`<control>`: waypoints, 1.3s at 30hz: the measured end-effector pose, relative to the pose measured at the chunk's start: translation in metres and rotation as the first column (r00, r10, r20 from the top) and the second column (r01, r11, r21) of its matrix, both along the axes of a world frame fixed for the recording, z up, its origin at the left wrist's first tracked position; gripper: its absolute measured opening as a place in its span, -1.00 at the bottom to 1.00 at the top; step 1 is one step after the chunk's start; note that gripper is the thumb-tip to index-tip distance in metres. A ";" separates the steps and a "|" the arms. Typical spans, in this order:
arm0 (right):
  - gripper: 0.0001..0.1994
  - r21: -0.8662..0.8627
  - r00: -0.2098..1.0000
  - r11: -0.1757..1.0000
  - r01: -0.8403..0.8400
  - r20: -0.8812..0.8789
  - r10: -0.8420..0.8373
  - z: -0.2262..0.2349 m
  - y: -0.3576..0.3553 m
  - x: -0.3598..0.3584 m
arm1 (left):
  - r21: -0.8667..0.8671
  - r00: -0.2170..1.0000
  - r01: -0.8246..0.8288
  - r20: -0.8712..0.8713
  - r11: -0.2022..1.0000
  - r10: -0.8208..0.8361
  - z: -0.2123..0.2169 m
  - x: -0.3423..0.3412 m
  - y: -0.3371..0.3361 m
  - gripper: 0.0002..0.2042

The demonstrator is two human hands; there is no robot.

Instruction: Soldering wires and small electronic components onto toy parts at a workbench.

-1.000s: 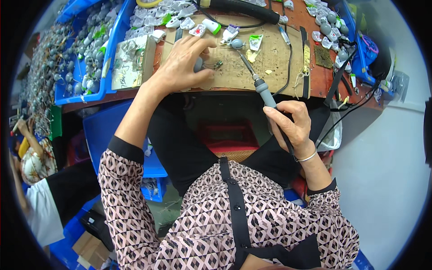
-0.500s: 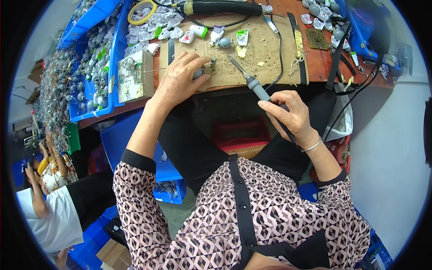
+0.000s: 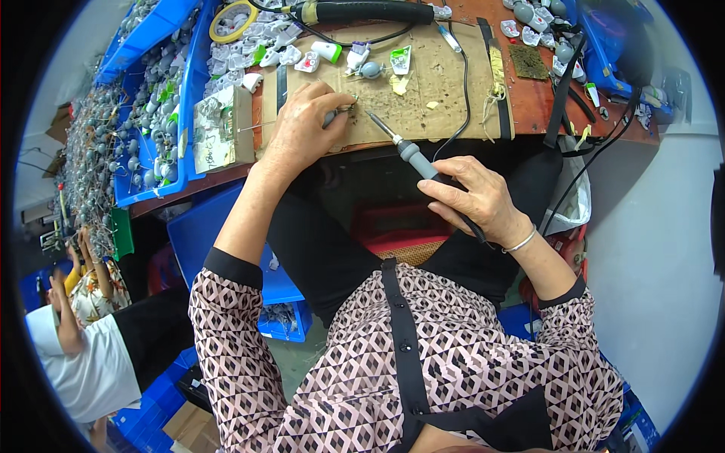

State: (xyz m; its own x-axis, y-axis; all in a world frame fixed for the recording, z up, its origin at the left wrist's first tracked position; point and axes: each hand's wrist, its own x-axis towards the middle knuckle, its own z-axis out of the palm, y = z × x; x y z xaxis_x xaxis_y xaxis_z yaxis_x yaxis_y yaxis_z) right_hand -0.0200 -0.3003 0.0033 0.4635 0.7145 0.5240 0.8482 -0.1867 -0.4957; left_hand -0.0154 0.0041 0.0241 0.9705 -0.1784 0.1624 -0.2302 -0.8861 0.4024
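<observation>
Our left hand (image 3: 304,124) rests at the near edge of the cardboard sheet (image 3: 442,90) on the table (image 3: 559,117), its grip clamped on a small grey part (image 3: 329,118); tiny dark-and-green bits (image 3: 352,108) show just past the fingertips. With our right hand (image 3: 474,195) we keep a grip wrapped around the handle of a soldering iron (image 3: 414,156), whose tip points at those bits, near but seemingly apart. Beyond, we see a grey ball (image 3: 370,69) beside a green-and-white shell (image 3: 400,60), and left of us a blue bin (image 3: 185,113) of grey-and-white parts
</observation>
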 end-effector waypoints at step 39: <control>-0.51 0.056 0.999 0.997 0.046 0.020 -0.047 -0.015 0.024 0.004 | 0.040 0.999 0.045 0.018 0.998 -0.046 -0.001 0.013 0.001 -0.83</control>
